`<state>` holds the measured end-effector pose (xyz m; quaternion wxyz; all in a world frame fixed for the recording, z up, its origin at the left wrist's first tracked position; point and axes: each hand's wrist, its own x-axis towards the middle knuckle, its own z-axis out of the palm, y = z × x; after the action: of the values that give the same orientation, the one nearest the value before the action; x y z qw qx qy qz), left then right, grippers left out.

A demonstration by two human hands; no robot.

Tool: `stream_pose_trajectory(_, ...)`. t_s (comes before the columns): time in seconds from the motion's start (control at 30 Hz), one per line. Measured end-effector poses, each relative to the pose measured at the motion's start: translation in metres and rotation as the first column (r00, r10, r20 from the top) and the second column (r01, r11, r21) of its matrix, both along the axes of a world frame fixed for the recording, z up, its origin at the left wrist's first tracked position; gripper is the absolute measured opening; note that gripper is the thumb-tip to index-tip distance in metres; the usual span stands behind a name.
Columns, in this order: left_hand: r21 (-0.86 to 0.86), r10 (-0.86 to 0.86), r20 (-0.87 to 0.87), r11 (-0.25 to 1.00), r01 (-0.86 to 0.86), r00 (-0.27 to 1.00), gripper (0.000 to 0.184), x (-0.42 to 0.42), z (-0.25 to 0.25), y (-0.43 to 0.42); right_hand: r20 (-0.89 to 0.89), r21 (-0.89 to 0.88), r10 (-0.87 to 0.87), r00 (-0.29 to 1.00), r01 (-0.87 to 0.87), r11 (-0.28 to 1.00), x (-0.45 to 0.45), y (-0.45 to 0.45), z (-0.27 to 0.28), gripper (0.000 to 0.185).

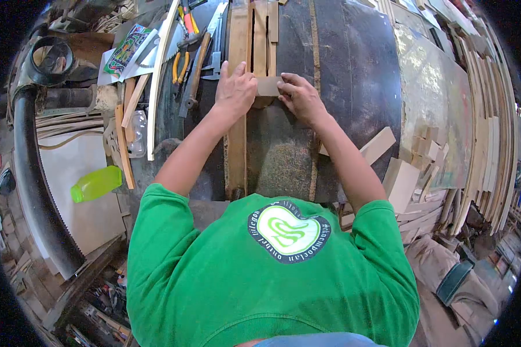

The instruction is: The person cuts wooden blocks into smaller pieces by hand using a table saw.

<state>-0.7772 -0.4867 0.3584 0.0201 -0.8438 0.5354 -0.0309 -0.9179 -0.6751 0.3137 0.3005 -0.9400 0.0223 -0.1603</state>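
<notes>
A small pale wooden block lies crosswise between my hands, at the near end of a slotted wooden piece on the dark workbench. My left hand rests at the block's left end, with its index finger and others partly spread over a long wooden strip. At the block's right end, my right hand has its fingers curled, thumb and fingertips pressed on the block.
Pliers, a hammer and a metal square lie left of my left hand. Wood offcuts sit right of my right forearm. Further left are a green bottle and a large saw blade.
</notes>
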Motion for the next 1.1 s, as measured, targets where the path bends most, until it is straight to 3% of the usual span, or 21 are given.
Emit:
stream_pose_trajectory(0.07,0.076,0.010,0.050,0.997,-0.014,0.999,0.038,0.010,-0.006,-0.006,-0.003,0.011,0.002,1.000,-0.002,1.000,0.010,-0.007,-0.006,0.033)
stream_pose_trajectory(0.1,0.075,0.010,0.051,0.997,-0.014,0.999,0.038,0.015,-0.005,-0.010,-0.002,0.010,0.002,1.000,-0.002,1.000,0.015,-0.010,-0.004,0.033)
stream_pose_trajectory(0.17,-0.014,0.010,0.002,1.000,-0.010,1.000,0.019,0.024,-0.003,-0.018,-0.041,-0.006,-0.005,0.999,0.005,1.000,0.027,-0.018,-0.001,0.034)
stream_pose_trajectory(0.27,0.078,0.011,0.031,0.997,-0.014,0.999,0.019,0.030,0.008,-0.028,-0.031,-0.039,0.005,0.999,-0.006,0.999,0.035,-0.025,0.001,0.035)
stream_pose_trajectory(0.4,0.060,0.001,0.023,0.998,-0.003,1.000,0.019,0.041,0.004,-0.034,-0.060,-0.058,-0.007,0.998,0.003,0.998,0.047,-0.032,0.000,0.033)
stream_pose_trajectory(0.47,0.125,0.023,0.056,0.992,-0.030,0.998,0.029,0.047,0.002,-0.038,-0.070,-0.031,0.016,0.997,-0.018,0.999,0.051,-0.037,-0.001,0.037)
stream_pose_trajectory(1.0,0.134,0.014,0.066,0.991,-0.022,0.998,0.028,0.091,0.001,-0.066,-0.066,-0.065,-0.043,0.997,0.039,0.997,0.092,-0.059,-0.004,0.032)
stream_pose_trajectory(1.1,0.102,-0.009,0.063,0.995,0.003,0.998,0.027,0.098,-0.001,-0.069,-0.142,-0.053,-0.047,0.989,0.040,0.998,0.089,-0.063,0.001,0.033)
